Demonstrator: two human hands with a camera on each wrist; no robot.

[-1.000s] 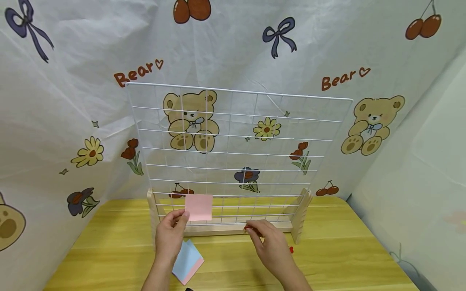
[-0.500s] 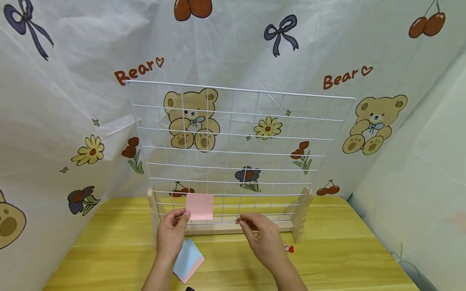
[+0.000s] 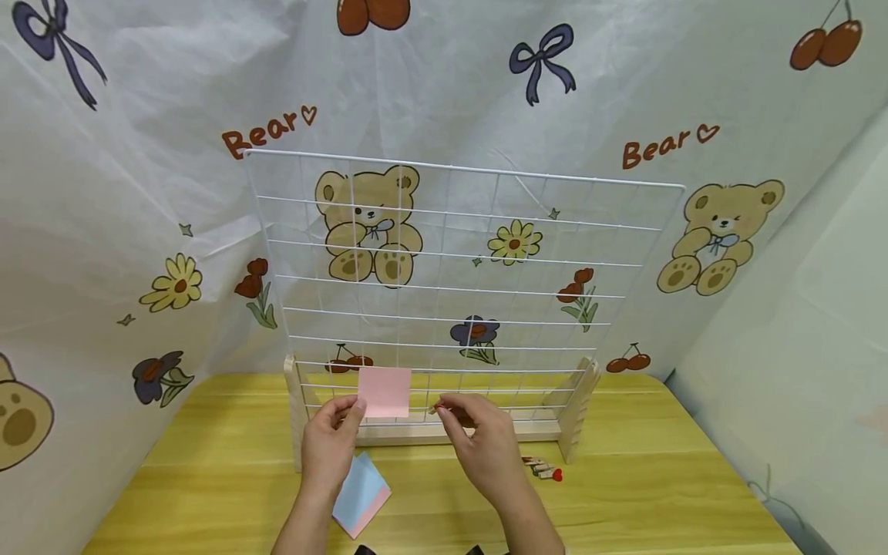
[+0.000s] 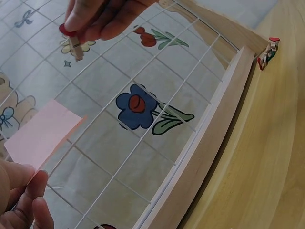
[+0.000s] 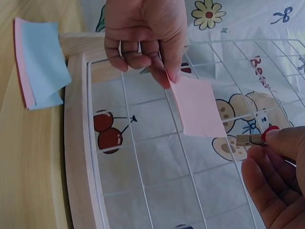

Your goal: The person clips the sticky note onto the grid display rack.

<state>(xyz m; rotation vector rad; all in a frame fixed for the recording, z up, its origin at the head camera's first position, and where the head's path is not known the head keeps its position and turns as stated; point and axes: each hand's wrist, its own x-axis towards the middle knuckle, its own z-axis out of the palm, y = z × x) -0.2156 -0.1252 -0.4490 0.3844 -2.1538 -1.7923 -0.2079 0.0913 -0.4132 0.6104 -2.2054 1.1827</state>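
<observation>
My left hand (image 3: 331, 443) pinches a pink sticky note (image 3: 385, 391) by its lower left edge, upright in front of the lower part of a white wire grid (image 3: 444, 294). Thumb and forefinger of my right hand (image 3: 486, 443) pinch a small wooden clothespin (image 5: 250, 140) with a red heart on it. In the right wrist view the clothespin's tip points toward the note, with a small gap between them. Seen from the left wrist, the clothespin (image 4: 75, 47) hangs above and right of the note (image 4: 45, 133).
A wooden base (image 3: 409, 436) holds the grid up on the wood-grain table (image 3: 645, 478). Blue and pink sticky notes (image 3: 361, 493) lie in front of it at the left. Several more clothespins (image 3: 543, 469) lie near its right foot. A bear-print cloth hangs behind.
My right hand has moved left and a little up with the clothespin, closer to the note. The clothespins on the table have come into sight. My left hand stays nearly in place.
</observation>
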